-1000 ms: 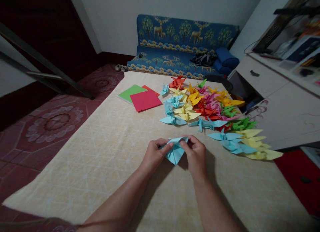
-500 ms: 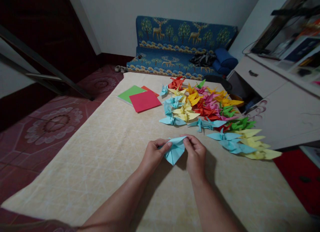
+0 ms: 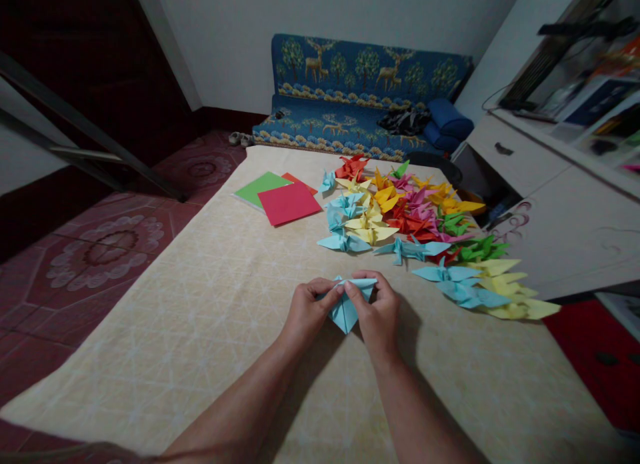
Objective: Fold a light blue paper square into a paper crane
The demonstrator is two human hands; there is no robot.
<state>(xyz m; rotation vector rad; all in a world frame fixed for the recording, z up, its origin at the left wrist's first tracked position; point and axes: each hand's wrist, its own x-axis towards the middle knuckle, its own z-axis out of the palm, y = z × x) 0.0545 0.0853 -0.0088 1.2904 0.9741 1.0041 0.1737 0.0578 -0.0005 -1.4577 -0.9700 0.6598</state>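
A partly folded light-blue sheet of origami paper (image 3: 345,315) is held between my two hands, its point toward me and a fold across its top. My left hand (image 3: 311,309) pinches the left side with thumb and fingers. On the other side, my right hand (image 3: 379,312) grips the paper, its thumb pressed near the middle of the top fold and its fingers behind. Just beyond lie folded paper cranes in several colours, among them a light-blue crane (image 3: 345,241) and another light-blue crane (image 3: 413,249).
Flat red paper (image 3: 290,203) and green paper (image 3: 263,187) lie at the far left of the cloth-covered table (image 3: 200,331). Yellow cranes (image 3: 515,294) spread along the right side. Behind are a blue patterned sofa (image 3: 350,121) and a white cabinet (image 3: 565,217).
My right hand has shifted left, its thumb sliding from the paper's top right corner to the middle of the top edge. The top right flap now lies folded flatter.
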